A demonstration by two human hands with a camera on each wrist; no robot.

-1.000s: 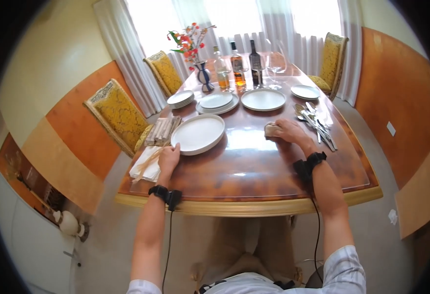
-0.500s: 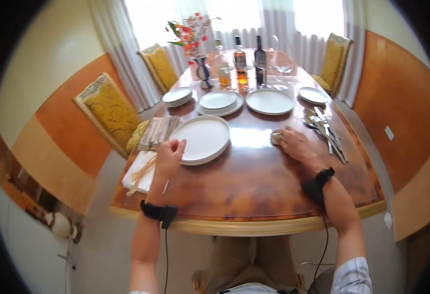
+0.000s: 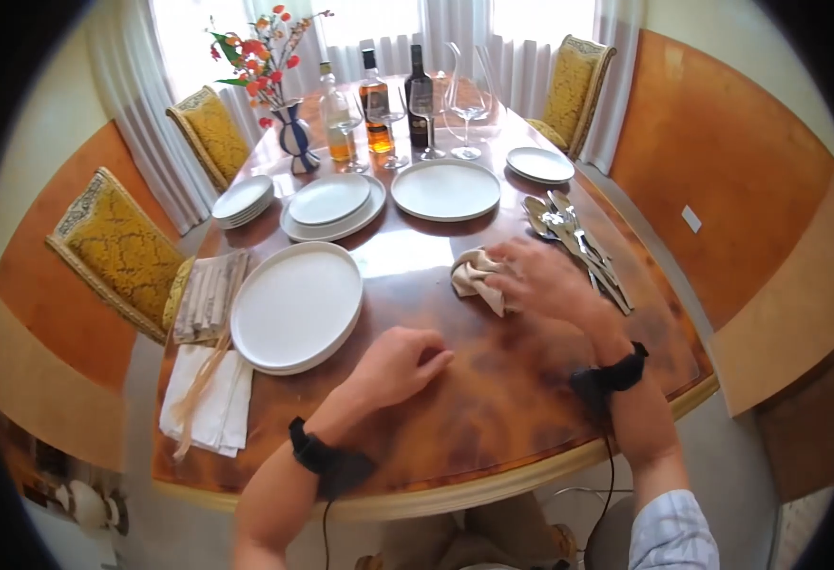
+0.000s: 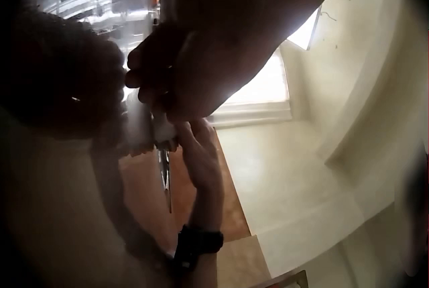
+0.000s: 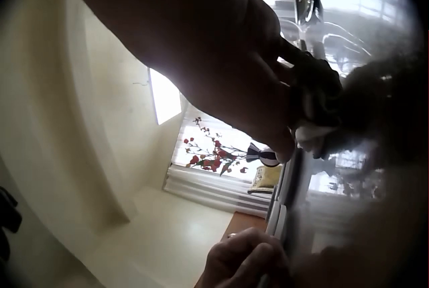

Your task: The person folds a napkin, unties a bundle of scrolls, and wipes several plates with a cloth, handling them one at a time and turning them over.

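My right hand is over a crumpled beige cloth on the polished table, its fingers bent onto the cloth's right side. In the right wrist view, those fingers close around the darkened bunch of cloth. My left hand is low over the front of the table, fingers loosely curled and nothing in them. To its left lies a stack of large white plates. The left wrist view has the left hand dark against the window light, with my right hand beyond it.
Spoons, forks and knives lie right of the cloth. Smaller plates and a large plate stand behind, before stemmed glasses, bottles and a flower vase. Folded napkins lie at the left edge.
My left hand has left the edge of the large plates and moved right, towards the table's front middle. The cloth under my right hand looks looser and more spread. The head view has turned right.
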